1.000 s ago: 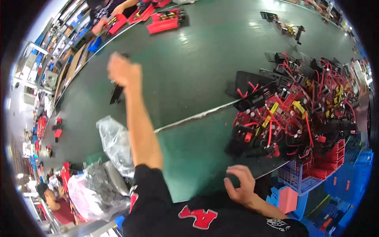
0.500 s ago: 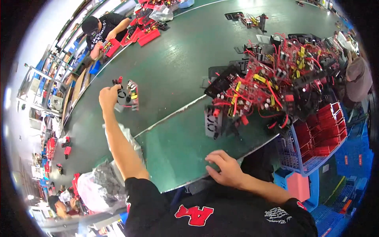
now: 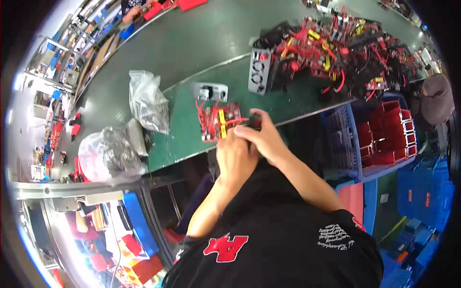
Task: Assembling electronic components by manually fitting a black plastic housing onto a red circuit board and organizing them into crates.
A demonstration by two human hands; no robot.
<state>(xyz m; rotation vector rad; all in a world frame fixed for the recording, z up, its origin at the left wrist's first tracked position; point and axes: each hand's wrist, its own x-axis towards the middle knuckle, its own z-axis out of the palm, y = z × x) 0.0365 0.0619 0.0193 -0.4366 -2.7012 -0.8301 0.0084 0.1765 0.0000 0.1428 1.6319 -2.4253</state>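
Note:
A red circuit board (image 3: 209,126) with yellow parts and red wires is at the table's near edge, in front of me. My left hand (image 3: 236,161) is closed at its lower right corner, gripping the board. My right hand (image 3: 270,141) lies against the left one, its fingers bent around a small dark part (image 3: 253,124) at the board's right side; most of that part is hidden. A grey metal panel (image 3: 220,91) with black pieces on it lies just beyond the board.
A big pile of red boards, wires and black panels (image 3: 317,53) covers the table's right side. Clear plastic bags (image 3: 149,103) lie to the left. A blue crate (image 3: 353,144) holding red trays stands at the right. Part of another person (image 3: 132,12) shows at the far left.
My left hand has come back from the far left, where it was at an assembly, with a board now close to me. My right hand has joined it. The view has shifted downward.

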